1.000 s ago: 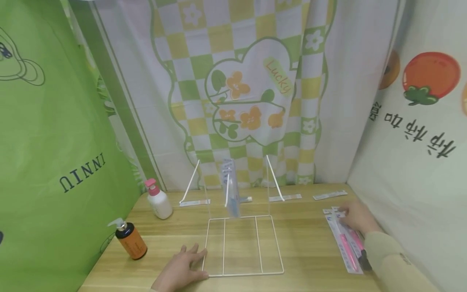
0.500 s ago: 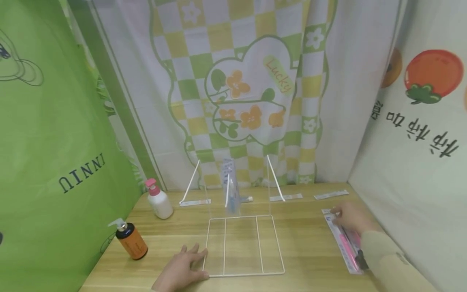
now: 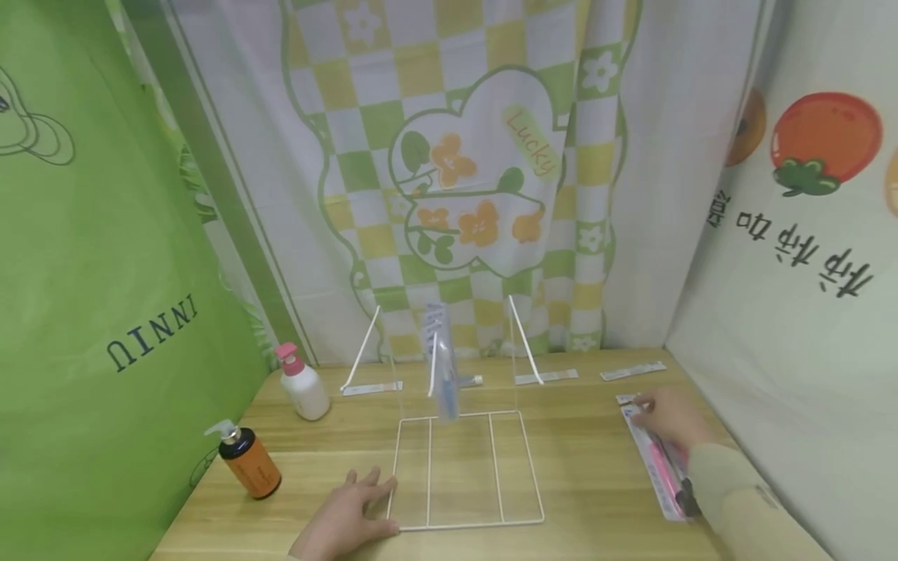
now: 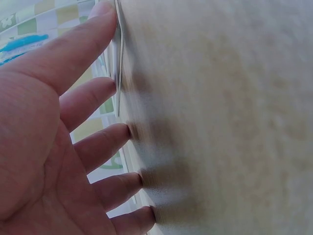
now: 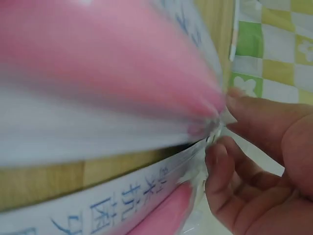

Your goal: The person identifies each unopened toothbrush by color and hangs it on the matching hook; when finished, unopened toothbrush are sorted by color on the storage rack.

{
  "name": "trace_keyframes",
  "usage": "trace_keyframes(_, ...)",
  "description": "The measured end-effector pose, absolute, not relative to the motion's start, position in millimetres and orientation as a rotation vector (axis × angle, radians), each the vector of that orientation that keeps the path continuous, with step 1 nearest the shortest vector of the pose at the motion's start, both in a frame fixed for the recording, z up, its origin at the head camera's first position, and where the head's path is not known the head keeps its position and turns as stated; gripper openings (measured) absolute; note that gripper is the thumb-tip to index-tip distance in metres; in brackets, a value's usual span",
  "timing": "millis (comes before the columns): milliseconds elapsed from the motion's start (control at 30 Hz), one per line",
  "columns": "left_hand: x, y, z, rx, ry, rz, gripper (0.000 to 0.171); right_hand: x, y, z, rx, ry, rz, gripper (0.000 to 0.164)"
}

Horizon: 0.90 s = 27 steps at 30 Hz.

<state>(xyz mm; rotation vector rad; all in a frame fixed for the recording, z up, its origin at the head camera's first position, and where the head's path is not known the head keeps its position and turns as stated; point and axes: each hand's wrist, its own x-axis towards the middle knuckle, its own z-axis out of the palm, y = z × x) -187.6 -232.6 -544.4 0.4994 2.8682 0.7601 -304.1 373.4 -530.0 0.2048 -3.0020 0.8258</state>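
My left hand (image 3: 345, 510) lies with spread fingers at the front left corner of a white wire rack (image 3: 477, 525). In the left wrist view the thumb and index finger (image 4: 93, 100) touch the rack's wire, and the other fingertips meet the tabletop. At the right, my right hand (image 3: 669, 417) pinches the end of a packaged toothbrush (image 5: 117, 63) with a pink handle between thumb and fingers. Another pink toothbrush package (image 5: 161, 210) lies under it. A clear package (image 3: 440, 370) with blue inside hangs on the rack's middle hook.
A white pump bottle (image 3: 306, 389) with a pink top and an orange pump bottle (image 3: 252, 466) stand at the left. Flat narrow packets (image 3: 373, 389) lie along the back edge, below the checked curtain (image 3: 477, 179). A white printed curtain (image 3: 807, 327) borders the right side.
My right hand and forearm have shifted slightly left over the toothbrush packages, covering more of the right-hand one. The left hand stays at the rack's corner.
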Motion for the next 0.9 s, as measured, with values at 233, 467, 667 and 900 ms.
trace_keyframes(233, -187, -233, -543, 0.505, 2.871, 0.752, 0.078, -288, 362, -513, 0.186, -2.897, 0.930, 0.052)
trace_keyframes(467, -186, -233, -541, 0.510, 2.880, 0.747, 0.078, -258, 327, -475, 0.208, -2.756, 0.914, 0.051)
trace_keyframes(667, -188, -234, -545, 0.515, 2.884, 0.735, 0.079, -230, 290, -446, 0.295, -2.444, 0.931, 0.044)
trace_keyframes(900, -187, -233, -545, 0.527, 2.880, 0.749, 0.079, -190, 247, -409, 0.542, -2.039, 0.919, 0.050)
